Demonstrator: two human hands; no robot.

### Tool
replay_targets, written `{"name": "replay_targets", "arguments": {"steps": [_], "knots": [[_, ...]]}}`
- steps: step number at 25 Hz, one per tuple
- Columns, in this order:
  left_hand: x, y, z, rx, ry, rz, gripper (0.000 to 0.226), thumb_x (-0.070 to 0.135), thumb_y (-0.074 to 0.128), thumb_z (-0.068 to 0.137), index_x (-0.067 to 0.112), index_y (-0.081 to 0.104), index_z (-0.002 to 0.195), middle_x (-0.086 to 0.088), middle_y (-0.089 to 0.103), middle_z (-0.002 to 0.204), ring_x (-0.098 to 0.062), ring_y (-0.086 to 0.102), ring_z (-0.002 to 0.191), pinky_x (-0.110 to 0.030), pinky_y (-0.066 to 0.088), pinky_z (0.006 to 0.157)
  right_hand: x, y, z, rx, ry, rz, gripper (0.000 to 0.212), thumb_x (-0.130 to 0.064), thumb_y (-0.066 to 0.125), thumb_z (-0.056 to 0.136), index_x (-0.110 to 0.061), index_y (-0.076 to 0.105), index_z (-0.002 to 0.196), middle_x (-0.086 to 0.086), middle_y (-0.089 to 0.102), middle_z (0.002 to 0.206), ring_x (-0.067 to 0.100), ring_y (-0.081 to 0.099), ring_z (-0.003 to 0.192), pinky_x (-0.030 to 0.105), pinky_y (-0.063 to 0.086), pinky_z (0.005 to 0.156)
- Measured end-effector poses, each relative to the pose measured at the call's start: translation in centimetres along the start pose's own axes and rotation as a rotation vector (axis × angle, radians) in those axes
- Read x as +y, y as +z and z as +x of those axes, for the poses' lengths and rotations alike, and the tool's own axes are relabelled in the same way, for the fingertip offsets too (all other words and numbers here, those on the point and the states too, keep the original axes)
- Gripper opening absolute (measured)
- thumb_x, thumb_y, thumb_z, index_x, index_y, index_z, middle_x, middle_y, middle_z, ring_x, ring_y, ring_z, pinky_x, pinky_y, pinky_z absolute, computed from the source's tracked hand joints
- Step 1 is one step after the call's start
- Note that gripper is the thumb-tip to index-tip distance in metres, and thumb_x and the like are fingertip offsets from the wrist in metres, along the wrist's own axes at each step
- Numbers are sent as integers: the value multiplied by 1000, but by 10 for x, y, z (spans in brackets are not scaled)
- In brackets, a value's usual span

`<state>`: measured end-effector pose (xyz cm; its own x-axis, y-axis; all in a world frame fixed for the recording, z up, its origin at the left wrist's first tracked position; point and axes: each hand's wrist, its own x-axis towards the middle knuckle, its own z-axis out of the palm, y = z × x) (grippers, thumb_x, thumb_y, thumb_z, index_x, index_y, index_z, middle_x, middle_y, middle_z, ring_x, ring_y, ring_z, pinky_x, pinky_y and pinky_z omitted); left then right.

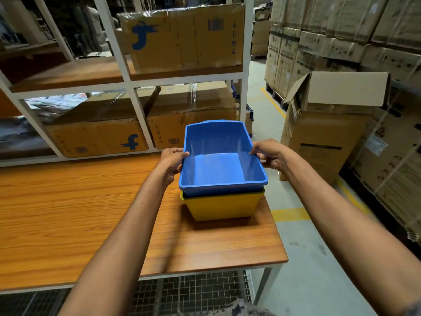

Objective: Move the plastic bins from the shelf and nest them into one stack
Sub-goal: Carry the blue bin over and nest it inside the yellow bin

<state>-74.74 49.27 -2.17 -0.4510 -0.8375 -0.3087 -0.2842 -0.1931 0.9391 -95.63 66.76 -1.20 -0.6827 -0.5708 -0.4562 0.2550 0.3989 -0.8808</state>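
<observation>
A blue plastic bin (218,169) sits nested inside a yellow plastic bin (222,207) near the right end of the wooden table (91,213). My left hand (172,161) grips the blue bin's left rim, thumb over the edge. My right hand (270,153) grips its right rim the same way. The blue bin is empty and tilts slightly, its far end raised. Only the yellow bin's near wall and rim show below it.
A white-framed shelf (127,83) with wooden boards stands behind the table, holding large cardboard boxes (186,39). An open cardboard carton (328,124) stands on the floor to the right, with wrapped stacks of boxes (341,33) behind. A wire mesh rack (193,290) lies under the table.
</observation>
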Motion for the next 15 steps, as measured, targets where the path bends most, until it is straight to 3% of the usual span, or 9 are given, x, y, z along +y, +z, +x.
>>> {"name": "replay_targets", "arguments": {"steps": [3,7,11,13,15], "knots": [[11,-2,-1,23,61,-44,21,15,64,98,10,70,117,-7,73,112,-17,68,98,-34,57,74,-9,-2,-2,18,-49,89,35,6,59,86,-7,68,116,11,69,124,25,67,114,46,57,100],[33,-13,-10,28,167,-174,20,16,71,93,12,73,112,-12,74,113,-26,71,104,-43,62,89,-31,-11,-11,35,-216,66,21,-8,73,83,-11,73,103,9,75,116,22,73,104,41,60,95],[62,-29,-35,-85,379,-185,24,21,71,96,21,71,120,-6,75,114,-17,71,96,-29,62,70,-56,-22,-30,-29,-373,-47,5,-19,73,88,-18,69,89,7,73,99,22,69,82,37,61,79],[75,-40,-44,-178,436,-182,25,25,68,99,25,71,123,-3,75,118,-12,72,100,-29,62,78,-64,-21,-37,6,-464,-28,16,-14,64,91,-19,57,77,9,62,84,22,59,69,35,54,65],[83,-47,-47,-212,462,-125,26,35,64,101,27,71,125,1,75,122,-10,70,107,-29,58,83,-67,-16,-44,109,-568,72,15,-12,55,90,-16,50,76,13,49,75,24,47,60,34,37,56]]}}
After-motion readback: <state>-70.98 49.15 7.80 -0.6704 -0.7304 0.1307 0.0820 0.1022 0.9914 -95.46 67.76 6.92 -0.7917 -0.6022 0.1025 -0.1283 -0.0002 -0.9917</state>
